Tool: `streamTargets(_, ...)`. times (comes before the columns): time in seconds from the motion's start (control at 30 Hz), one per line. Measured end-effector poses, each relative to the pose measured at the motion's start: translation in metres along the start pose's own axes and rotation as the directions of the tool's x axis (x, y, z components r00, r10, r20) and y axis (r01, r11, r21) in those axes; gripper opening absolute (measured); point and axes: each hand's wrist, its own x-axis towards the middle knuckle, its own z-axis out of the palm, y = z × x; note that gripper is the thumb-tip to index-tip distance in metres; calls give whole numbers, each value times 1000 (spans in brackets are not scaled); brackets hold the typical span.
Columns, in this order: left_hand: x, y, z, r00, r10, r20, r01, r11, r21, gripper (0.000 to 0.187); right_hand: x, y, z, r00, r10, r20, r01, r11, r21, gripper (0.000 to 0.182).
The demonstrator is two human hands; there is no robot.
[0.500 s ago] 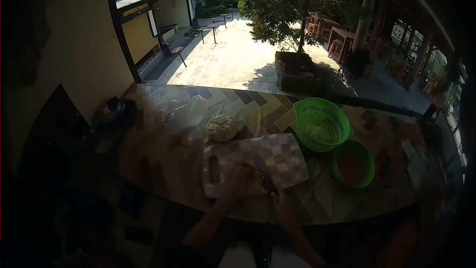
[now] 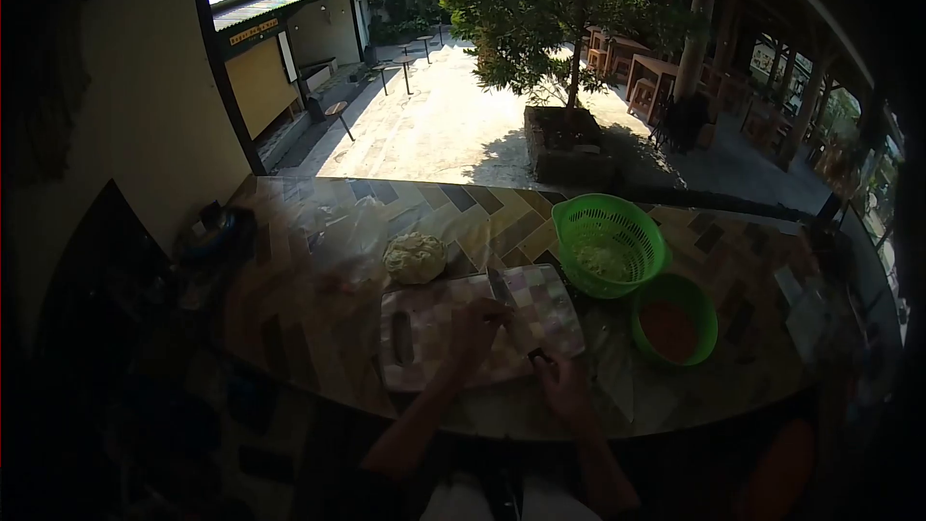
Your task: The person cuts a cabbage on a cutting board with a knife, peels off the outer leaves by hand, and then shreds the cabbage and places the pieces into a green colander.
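Observation:
My right hand (image 2: 564, 384) is closed around the dark handle of a knife (image 2: 521, 330) at the near right of a checkered cutting board (image 2: 555, 314). Its pale blade points up and away across the board. My left hand (image 2: 475, 330) rests over the middle of the board, fingers bent together close to the blade; whatever they pinch is too dark and small to make out. Just beyond the board's far left edge sits a pale, rounded, lumpy mass (image 2: 415, 259), perhaps cabbage or dough.
A green colander (image 2: 569, 227) with pale shreds in it stands beyond the board's right corner. Nearer is a green bowl (image 2: 709, 328) with reddish contents. A clear plastic bag (image 2: 352, 236) lies at the left on the patterned table (image 2: 299, 328).
The knife has turned so its blade shows pale and reaches farther up the board. My left hand has shifted slightly away from me. The whole view has moved a little.

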Motion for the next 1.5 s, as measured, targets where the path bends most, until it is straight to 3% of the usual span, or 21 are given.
streamTargets(0.17, 78, 41, 47, 980, 200, -3, -199, 974, -103, 12, 38, -5, -71, 990, 54, -127, -45, 996, 75, 37)
streamTargets(0.27, 117, 74, 78, 990, 138, -13, -138, 977, -161, 15, 48, -38, -115, 969, 192, -153, -165, 971, 175, 38)
streamTargets(0.37, 146, 68, 114, 983, 181, -11, -181, 976, -118, 16, 77, -11, -133, 936, -40, -351, 2, 994, -108, 36)
streamTargets(0.47, 161, 49, 143, 957, 288, -33, -290, 941, -174, 20, 89, 0, -141, 875, -179, -450, 25, 944, -328, 35)
streamTargets(0.57, 169, 42, 155, 988, 144, 53, -139, 987, -84, 17, 80, -23, -151, 912, -32, -410, -82, 963, -256, 38)
streamTargets(0.67, 176, 41, 165, 997, 65, 52, -61, 995, -75, 22, 82, -22, -154, 913, -10, -407, -115, 953, -281, 36)
streamTargets(0.77, 178, 29, 183, 940, 337, -54, -337, 941, 15, 26, 93, -5, -156, 916, -8, -400, -97, 965, -243, 35)
streamTargets(0.87, 165, 50, 178, 953, 271, 138, -246, 953, -174, 28, 96, -3, -156, 901, -90, -425, -19, 969, -245, 29)
streamTargets(1.0, 146, 54, 179, 886, 445, 131, -422, 890, -170, 24, 103, 3, -160, 905, -101, -412, -4, 969, -246, 29)
streamTargets(1.13, 143, 60, 166, 867, 408, 284, -390, 913, -121, 21, 107, 7, -161, 906, -110, -409, 6, 969, -246, 29)
streamTargets(1.23, 155, 53, 163, 929, 183, 322, -240, 959, 149, 24, 107, 3, -160, 908, -105, -406, 9, 973, -231, 29)
streamTargets(1.33, 164, 51, 158, 965, 7, 261, -94, 943, 319, 23, 104, -2, -158, 913, -79, -400, -4, 979, -202, 29)
streamTargets(1.43, 163, 52, 158, 957, 283, 65, -290, 942, 166, 28, 102, -3, -158, 908, -78, -412, -12, 978, -210, 30)
streamTargets(1.5, 160, 54, 165, 904, 396, 163, -398, 917, -23, 33, 102, 3, -157, 889, -127, -439, 22, 971, -238, 31)
